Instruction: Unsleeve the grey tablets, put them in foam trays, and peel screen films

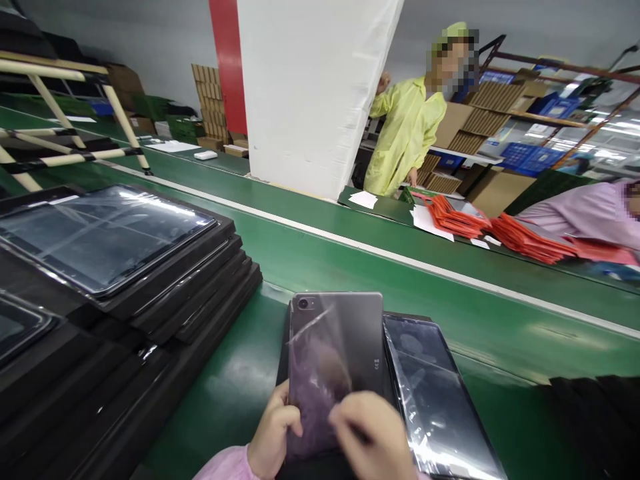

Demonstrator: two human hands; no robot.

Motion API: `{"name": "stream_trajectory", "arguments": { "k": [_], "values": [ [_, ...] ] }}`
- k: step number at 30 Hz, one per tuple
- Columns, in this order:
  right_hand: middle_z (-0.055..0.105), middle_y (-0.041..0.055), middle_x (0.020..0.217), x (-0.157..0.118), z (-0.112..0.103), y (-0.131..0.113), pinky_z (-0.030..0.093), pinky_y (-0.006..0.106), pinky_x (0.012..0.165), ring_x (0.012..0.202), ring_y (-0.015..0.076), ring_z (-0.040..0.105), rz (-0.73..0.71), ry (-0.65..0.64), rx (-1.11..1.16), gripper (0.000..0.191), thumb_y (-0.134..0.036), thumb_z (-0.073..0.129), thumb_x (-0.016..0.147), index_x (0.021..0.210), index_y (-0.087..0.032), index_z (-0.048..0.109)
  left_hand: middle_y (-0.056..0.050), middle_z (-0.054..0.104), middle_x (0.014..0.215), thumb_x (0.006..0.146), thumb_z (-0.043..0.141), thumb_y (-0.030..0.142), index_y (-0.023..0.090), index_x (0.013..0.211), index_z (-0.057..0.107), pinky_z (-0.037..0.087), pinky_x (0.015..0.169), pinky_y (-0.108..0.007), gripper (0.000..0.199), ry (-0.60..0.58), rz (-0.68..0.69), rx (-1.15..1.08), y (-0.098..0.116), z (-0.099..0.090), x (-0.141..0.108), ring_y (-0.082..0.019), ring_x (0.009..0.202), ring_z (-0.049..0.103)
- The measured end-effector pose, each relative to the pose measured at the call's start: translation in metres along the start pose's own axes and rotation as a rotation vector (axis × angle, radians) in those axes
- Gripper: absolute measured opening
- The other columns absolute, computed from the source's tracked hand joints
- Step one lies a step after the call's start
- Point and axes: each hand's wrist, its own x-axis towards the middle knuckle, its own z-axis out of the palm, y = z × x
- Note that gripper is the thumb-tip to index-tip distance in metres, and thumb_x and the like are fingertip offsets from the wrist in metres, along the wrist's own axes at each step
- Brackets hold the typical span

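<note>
Head view: a grey tablet (365, 340) lies back side up over black material, slightly tilted, on the near part of the green counter (235, 373). Its camera lens (303, 304) sits at the upper left corner. A clear film (317, 363) covers part of the back, with a pale crease running diagonally below the lens and reflections lower down.

The left hand (273, 427) holds the tablet at its lower left edge, thumb over the film side, fingers wrapped around the edge. The right hand (375, 427) is over the lower right part of the tablet, fingers curled and thumb side toward the film; owing to blur, I cannot tell whether they grip the film.

Just right of the grey tablet lies a dark-screened tablet (440, 393), screen up, under shiny wrinkled film. To the left stands a stack of black trays (200, 293), bearing a film-covered tablet (115, 233) on top.

Across the counter, a co-worker in a yellow coat (405, 127) stands beside a white column (300, 93). Red pouches (457, 217) lie in piles near another co-worker's lilac sleeve (580, 212).
</note>
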Motion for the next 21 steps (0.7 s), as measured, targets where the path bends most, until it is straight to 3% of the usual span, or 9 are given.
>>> {"name": "stream_trajectory", "arguments": {
  "k": [2, 4, 5, 6, 9, 12, 16, 21],
  "values": [
    [0.072, 0.0072, 0.078, 0.005, -0.013, 0.004, 0.057, 0.037, 0.073, 0.074, 0.0234, 0.067, 0.028, 0.156, 0.052, 0.03, -0.053, 0.067, 0.082, 0.073, -0.024, 0.07, 0.001, 0.066, 0.072, 0.034, 0.049, 0.004, 0.019, 0.07, 0.071, 0.042, 0.067, -0.025, 0.044, 0.034, 0.003, -0.01, 0.002, 0.001, -0.001, -0.017, 0.072, 0.053],
    [0.072, 0.0095, 0.085, 0.014, -0.021, 0.013, 0.057, 0.037, 0.073, 0.077, 0.0231, 0.068, 0.111, 0.351, 0.157, 0.034, -0.052, 0.067, 0.081, 0.088, -0.019, 0.069, 0.001, 0.068, 0.074, 0.034, 0.05, 0.004, 0.02, 0.075, 0.072, 0.043, 0.07, -0.027, 0.049, 0.036, -0.013, -0.017, 0.004, 0.001, -0.001, -0.018, 0.076, 0.054],
    [0.072, 0.0105, 0.089, 0.019, -0.022, 0.018, 0.057, 0.037, 0.074, 0.079, 0.0235, 0.068, 0.153, 0.39, 0.219, 0.04, -0.054, 0.068, 0.078, 0.095, -0.017, 0.068, 0.001, 0.068, 0.074, 0.034, 0.05, 0.004, 0.019, 0.076, 0.073, 0.043, 0.07, -0.027, 0.05, 0.025, -0.012, -0.024, 0.004, 0.001, 0.0, -0.019, 0.078, 0.055],
    [0.073, 0.0114, 0.093, 0.023, -0.021, 0.023, 0.057, 0.038, 0.077, 0.083, 0.0243, 0.068, 0.187, 0.375, 0.278, 0.047, -0.057, 0.069, 0.076, 0.1, -0.016, 0.067, 0.0, 0.068, 0.074, 0.034, 0.05, 0.004, 0.019, 0.077, 0.072, 0.043, 0.071, -0.027, 0.05, 0.014, -0.005, -0.036, 0.004, 0.001, 0.0, -0.02, 0.079, 0.056],
    [0.074, 0.0125, 0.101, 0.027, -0.013, 0.031, 0.054, 0.04, 0.089, 0.097, 0.0279, 0.068, 0.24, 0.144, 0.408, 0.056, -0.064, 0.069, 0.074, 0.104, -0.016, 0.069, 0.001, 0.068, 0.073, 0.035, 0.049, 0.004, 0.018, 0.074, 0.07, 0.044, 0.074, -0.026, 0.047, -0.032, 0.016, -0.071, 0.006, 0.001, 0.002, -0.019, 0.082, 0.059],
    [0.076, 0.0119, 0.1, 0.022, -0.006, 0.026, 0.055, 0.04, 0.087, 0.095, 0.0292, 0.069, 0.244, -0.055, 0.471, 0.054, -0.064, 0.069, 0.075, 0.098, -0.015, 0.073, 0.002, 0.064, 0.067, 0.035, 0.049, 0.004, 0.018, 0.072, 0.066, 0.045, 0.071, -0.026, 0.043, -0.052, 0.002, -0.086, 0.009, 0.003, 0.001, -0.018, 0.077, 0.059],
    [0.077, 0.0127, 0.1, 0.017, -0.005, 0.019, 0.056, 0.042, 0.084, 0.092, 0.0306, 0.071, 0.244, -0.153, 0.517, 0.058, -0.062, 0.074, 0.071, 0.104, -0.014, 0.074, 0.002, 0.059, 0.06, 0.037, 0.05, 0.004, 0.018, 0.074, 0.063, 0.048, 0.069, -0.028, 0.042, -0.071, -0.044, -0.107, 0.013, 0.006, -0.001, -0.019, 0.074, 0.061],
    [0.076, 0.0129, 0.103, 0.018, -0.006, 0.024, 0.054, 0.045, 0.09, 0.099, 0.0332, 0.07, 0.244, -0.154, 0.532, 0.055, -0.06, 0.073, 0.073, 0.103, -0.014, 0.074, 0.0, 0.069, 0.078, 0.043, 0.053, 0.003, 0.018, 0.099, 0.064, 0.053, 0.074, -0.034, 0.06, -0.096, -0.131, -0.116, 0.017, 0.006, 0.0, -0.023, 0.079, 0.068]
  ]
}}
